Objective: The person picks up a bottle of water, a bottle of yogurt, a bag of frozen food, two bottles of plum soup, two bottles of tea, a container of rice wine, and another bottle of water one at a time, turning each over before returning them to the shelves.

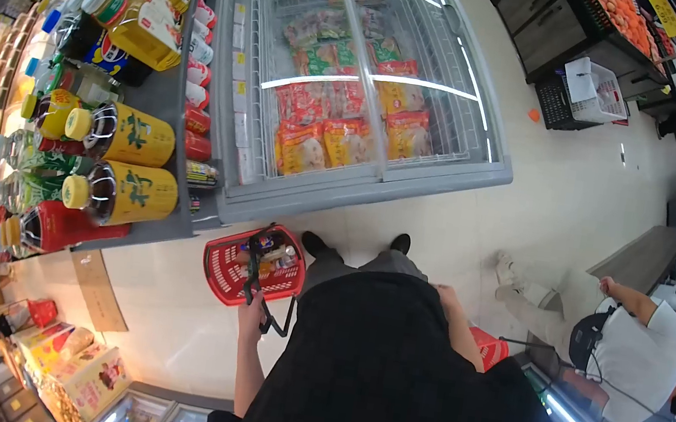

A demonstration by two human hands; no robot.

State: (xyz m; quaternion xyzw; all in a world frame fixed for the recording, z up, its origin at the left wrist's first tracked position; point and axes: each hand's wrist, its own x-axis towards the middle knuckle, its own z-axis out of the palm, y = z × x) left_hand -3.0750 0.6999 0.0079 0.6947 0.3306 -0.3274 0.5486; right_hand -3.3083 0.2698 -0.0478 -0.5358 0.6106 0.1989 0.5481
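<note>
My left hand point(253, 312) is closed around the black handle of a red shopping basket point(215, 267), which hangs low beside my left leg. Inside the basket lie several small packaged items point(276, 258), too small to name. My right hand point(447, 300) hangs at my right side by my thigh, and its fingers are mostly hidden. In front of my feet stands a chest freezer point(357, 192) with sliding glass lids, holding yellow, red and green bags of frozen food point(347, 140).
Shelves on the left carry yellow-labelled bottles point(135, 197) and jugs of oil point(148, 28). A person in a white shirt point(634, 361) is at the right, near a red basket point(489, 349). Stacked black and white baskets point(592, 95) stand on the floor by a produce stand point(623, 26).
</note>
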